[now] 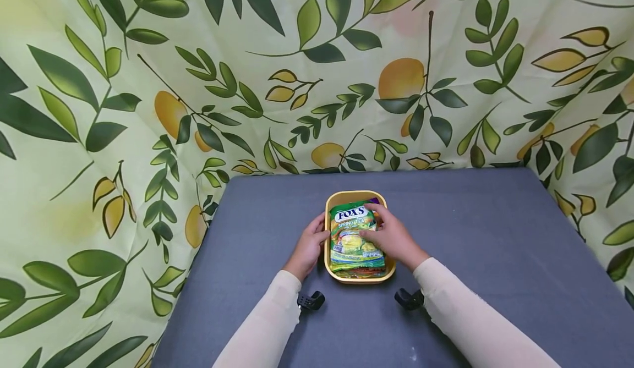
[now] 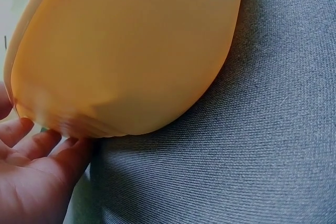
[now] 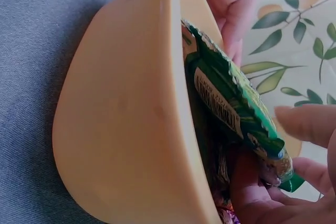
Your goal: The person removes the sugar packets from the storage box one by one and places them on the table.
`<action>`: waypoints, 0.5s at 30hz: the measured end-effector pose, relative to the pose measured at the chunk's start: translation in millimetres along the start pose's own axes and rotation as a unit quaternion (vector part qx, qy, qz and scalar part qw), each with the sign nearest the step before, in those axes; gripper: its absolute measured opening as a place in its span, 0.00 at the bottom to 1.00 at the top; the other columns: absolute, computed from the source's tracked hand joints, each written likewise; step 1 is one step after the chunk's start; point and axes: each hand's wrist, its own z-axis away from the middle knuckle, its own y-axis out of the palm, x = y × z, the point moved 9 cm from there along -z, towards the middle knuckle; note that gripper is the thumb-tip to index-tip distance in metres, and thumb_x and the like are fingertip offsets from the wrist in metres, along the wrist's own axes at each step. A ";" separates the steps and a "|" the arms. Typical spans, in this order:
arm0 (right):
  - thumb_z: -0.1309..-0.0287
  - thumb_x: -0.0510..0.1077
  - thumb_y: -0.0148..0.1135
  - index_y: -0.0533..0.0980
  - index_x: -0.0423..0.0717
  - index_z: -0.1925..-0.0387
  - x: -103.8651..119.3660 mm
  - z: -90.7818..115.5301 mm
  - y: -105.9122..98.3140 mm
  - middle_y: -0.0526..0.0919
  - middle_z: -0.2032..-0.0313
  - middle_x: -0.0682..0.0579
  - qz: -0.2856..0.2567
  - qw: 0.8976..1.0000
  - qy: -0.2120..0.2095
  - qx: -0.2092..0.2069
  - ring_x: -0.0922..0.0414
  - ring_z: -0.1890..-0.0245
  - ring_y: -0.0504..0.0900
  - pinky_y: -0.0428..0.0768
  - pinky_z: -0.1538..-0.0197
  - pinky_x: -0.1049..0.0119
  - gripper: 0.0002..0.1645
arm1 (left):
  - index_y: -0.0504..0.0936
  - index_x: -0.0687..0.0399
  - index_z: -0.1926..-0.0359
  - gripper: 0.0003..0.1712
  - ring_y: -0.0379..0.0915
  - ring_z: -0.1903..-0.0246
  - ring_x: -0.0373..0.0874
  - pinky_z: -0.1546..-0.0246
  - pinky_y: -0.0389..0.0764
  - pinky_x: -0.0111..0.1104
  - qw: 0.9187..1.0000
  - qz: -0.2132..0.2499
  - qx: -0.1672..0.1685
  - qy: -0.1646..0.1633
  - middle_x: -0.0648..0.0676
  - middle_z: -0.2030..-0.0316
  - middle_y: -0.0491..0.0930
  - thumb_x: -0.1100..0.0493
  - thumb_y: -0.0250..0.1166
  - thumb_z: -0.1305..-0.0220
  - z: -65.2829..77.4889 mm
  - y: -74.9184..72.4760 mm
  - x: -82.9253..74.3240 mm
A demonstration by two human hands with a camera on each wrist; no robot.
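Behind and to the sides, pale cloth [image 1: 297, 82] printed with leaves and yellow fruit, softly creased. Below, a flat table [image 1: 470, 236] under slate-blue, finely ribbed fabric. Towards the table's far edge, roughly midway between left and right edges, a yellow tub [image 1: 359, 281]: smooth and faintly glossy, plastic by the look of it, with rounded corners and a thick rim. Inside, face up on top of other packets [image 1: 364, 273], a green bag [image 1: 353, 247] marked FOX'S: shiny, crinkled film, saw-toothed along one end, likely light and floppy to handle. Long axis in line with the tub's, from the table's far edge towards its near side. Nearer to the bag, the right hand [image 1: 395, 237], reaching over the tub's right wall, fingers [image 3: 248, 182] bent around the bag's right edge and grasping it, some beneath, some above. From there, most of the bag to the left. At the tub's left wall, the left hand [image 1: 308, 247], fingertips against the outside, thumb at the rim, grasping the tub.
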 end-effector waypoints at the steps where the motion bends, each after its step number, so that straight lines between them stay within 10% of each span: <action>1: 0.31 0.40 0.74 0.67 0.46 0.20 -0.2 -0.6 0.1 0.76 0.45 0.37 0.001 1.000 0.001 0.004 0.44 0.54 0.74 0.75 0.54 0.52 0.43 | 0.57 0.68 0.16 0.35 0.72 0.32 0.58 0.31 0.76 0.46 1.000 0.000 0.000 0.000 0.69 0.22 0.64 0.71 0.48 0.20 0.1 -0.1 0.1; 15: 0.33 0.32 0.74 0.69 0.45 0.22 2.1 -5.0 -2.7 0.73 0.52 0.40 -0.052 0.999 -0.007 0.000 0.46 0.54 0.71 0.74 0.55 0.55 0.42 | 0.58 0.68 0.16 0.35 0.70 0.31 0.58 0.30 0.74 0.47 1.000 -0.001 0.003 -0.001 0.69 0.21 0.63 0.71 0.48 0.20 0.2 -1.1 1.1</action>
